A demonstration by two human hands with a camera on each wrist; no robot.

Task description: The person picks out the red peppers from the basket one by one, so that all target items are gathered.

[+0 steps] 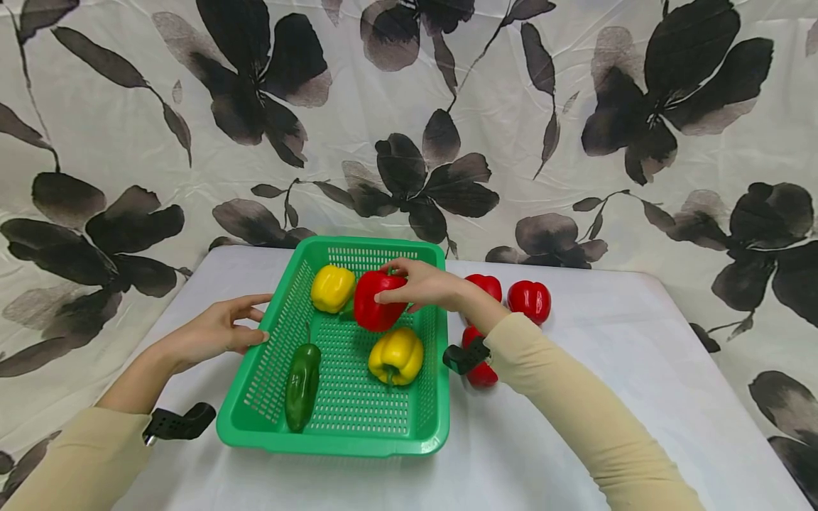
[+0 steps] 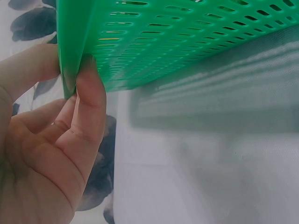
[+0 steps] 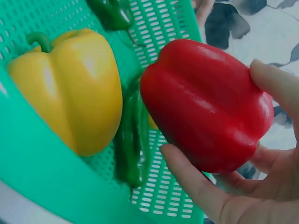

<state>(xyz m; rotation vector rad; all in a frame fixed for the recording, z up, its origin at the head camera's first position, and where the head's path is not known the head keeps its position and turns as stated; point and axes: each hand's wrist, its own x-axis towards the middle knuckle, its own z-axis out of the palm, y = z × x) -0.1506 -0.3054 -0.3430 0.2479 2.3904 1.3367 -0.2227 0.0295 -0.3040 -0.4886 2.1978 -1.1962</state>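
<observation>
My right hand [image 1: 424,284] grips a red bell pepper [image 1: 377,301] above the green plastic basket [image 1: 332,445]. In the right wrist view, fingers and thumb go round the stem end of the red bell pepper [image 3: 205,102]. My left hand [image 1: 220,328] pinches the basket's left rim; up close in the left wrist view, the rim [image 2: 70,51] sits between thumb and fingers. Inside the basket lie a yellow bell pepper [image 1: 332,289] at the back left, another yellow bell pepper [image 1: 396,357] at the right, and a long green pepper [image 1: 302,387] at the front left. A second green pepper [image 3: 134,140] is partly hidden.
Several red bell peppers [image 1: 529,301] lie on the white-covered table [image 1: 607,369] right of the basket, some partly hidden by my right arm. A flower-patterned cloth [image 1: 358,106] hangs behind the table.
</observation>
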